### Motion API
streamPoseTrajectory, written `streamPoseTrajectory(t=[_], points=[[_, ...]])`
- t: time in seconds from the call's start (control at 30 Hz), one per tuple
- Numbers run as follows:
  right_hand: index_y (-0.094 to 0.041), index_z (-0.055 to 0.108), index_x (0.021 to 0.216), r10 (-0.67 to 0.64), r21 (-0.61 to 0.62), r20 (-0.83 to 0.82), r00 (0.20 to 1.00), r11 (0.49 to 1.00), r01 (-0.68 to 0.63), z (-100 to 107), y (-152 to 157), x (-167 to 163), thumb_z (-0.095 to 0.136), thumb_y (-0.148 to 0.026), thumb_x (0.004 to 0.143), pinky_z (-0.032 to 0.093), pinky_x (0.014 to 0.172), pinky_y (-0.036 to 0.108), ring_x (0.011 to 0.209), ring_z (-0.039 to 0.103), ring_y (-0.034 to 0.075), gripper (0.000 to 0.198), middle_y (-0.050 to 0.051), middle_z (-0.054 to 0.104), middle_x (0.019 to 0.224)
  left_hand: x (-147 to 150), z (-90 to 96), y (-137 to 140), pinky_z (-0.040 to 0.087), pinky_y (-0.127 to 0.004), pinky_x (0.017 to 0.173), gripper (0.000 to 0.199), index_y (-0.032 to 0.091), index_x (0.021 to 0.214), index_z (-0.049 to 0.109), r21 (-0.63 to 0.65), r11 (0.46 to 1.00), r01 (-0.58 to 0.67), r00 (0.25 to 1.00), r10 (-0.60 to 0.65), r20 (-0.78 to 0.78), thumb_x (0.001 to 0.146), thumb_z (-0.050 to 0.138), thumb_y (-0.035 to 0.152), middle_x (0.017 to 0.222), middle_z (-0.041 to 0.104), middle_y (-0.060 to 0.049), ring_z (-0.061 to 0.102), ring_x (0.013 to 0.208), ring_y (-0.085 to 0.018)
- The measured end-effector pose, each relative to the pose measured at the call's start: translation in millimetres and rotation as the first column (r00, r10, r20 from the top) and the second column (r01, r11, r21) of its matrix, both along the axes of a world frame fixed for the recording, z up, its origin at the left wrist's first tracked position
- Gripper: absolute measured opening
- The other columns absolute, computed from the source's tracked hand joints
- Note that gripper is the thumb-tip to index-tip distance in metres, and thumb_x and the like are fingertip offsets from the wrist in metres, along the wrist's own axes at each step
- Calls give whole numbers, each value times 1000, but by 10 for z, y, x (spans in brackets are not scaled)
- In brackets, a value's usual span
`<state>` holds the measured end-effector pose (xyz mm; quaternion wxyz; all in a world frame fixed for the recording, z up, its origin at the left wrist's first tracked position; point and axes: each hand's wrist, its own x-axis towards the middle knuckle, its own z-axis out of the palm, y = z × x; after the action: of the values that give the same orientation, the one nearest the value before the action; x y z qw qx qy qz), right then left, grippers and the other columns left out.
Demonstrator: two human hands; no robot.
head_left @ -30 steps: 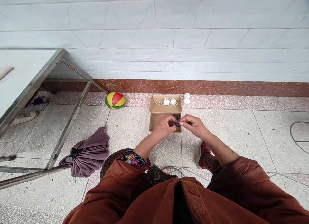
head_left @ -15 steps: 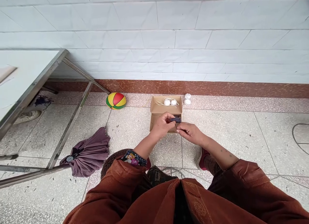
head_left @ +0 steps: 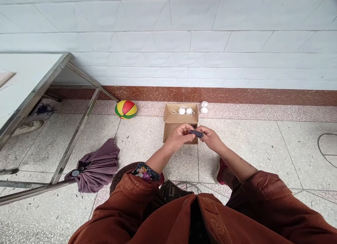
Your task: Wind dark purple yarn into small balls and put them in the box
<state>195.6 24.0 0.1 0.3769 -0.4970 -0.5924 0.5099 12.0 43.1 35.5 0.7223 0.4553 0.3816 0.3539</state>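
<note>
A small bundle of dark blue-grey yarn (head_left: 197, 133), wound into a short roll, is between my hands above the cardboard box. My left hand (head_left: 179, 137) is closed on the roll's left end with thumb and fingers. At the other end, my right hand (head_left: 211, 139) is pinched closed by the roll, on its yarn; the strand itself is mostly hidden by the fingers. Below stands an open cardboard box (head_left: 166, 131), its lid folded back toward the wall. Two white yarn balls (head_left: 185, 110) with loose ends lie in the lid. My hands partly cover the box's inside.
Two more white balls (head_left: 204, 107) are right of the lid. A colourful ball (head_left: 126, 109) sits by the wall. To the left are a metal-framed table (head_left: 34, 86) and a folded purple umbrella (head_left: 98, 167). A cable (head_left: 319, 146) lies far right; someone's shoe (head_left: 30, 127) shows under the table.
My right hand has risen from below the roll to its right end. The roll has shifted slightly right and down and tilted, while my left hand keeps holding it.
</note>
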Motion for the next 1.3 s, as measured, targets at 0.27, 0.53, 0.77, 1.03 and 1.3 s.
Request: streamPoseTrajectory(t=[0.27, 0.53, 0.77, 1.03, 1.3], points=[[-21, 61, 85, 168, 252, 289, 942, 937, -244, 17, -157, -63, 48, -38, 101, 45, 68, 29, 71, 57, 16, 27, 3, 62, 77, -21, -72, 45, 43, -24, 70, 21, 17, 86, 60, 84, 977, -195, 978, 200, -63, 71, 73, 24, 74, 61, 3, 55, 68, -9], [-22, 69, 85, -47, 410, 161, 986, 912, -24, 190, 20, 105, 61, -39, 96, 47, 72, 30, 75, 59, 17, 21, 3, 64, 78, 7, -59, -5, 37, -23, 62, 23, 15, 78, 60, 41, 993, 109, 984, -102, -147, 68, 77, 25, 70, 61, 2, 51, 61, -8], [-21, 59, 80, -119, 143, 22, 993, 983, 115, -58, -27, -91, 52, -43, 97, 42, 57, 27, 58, 50, 14, 29, -2, 54, 65, 23, -15, 14, 45, -25, 67, 27, 16, 87, 62, 14, 999, -49, 999, 49, 12, 69, 78, 28, 72, 63, 2, 56, 64, -9], [-22, 66, 88, 92, 437, 240, 966, 879, -192, 190, -156, -31, 56, -32, 98, 48, 69, 29, 73, 60, 17, 17, 3, 64, 78, 59, -173, 115, 40, -23, 63, 22, 15, 77, 61, 139, 985, -106, 964, 136, -228, 65, 78, 22, 70, 62, 3, 53, 62, -8], [-21, 65, 81, -224, 267, 82, 971, 944, 195, 81, 77, 145, 60, -41, 93, 47, 67, 29, 69, 58, 16, 24, 1, 65, 75, 135, -17, 34, 44, -25, 67, 25, 14, 88, 64, 39, 974, 223, 973, -220, -76, 71, 77, 28, 77, 67, -1, 59, 67, -11]])
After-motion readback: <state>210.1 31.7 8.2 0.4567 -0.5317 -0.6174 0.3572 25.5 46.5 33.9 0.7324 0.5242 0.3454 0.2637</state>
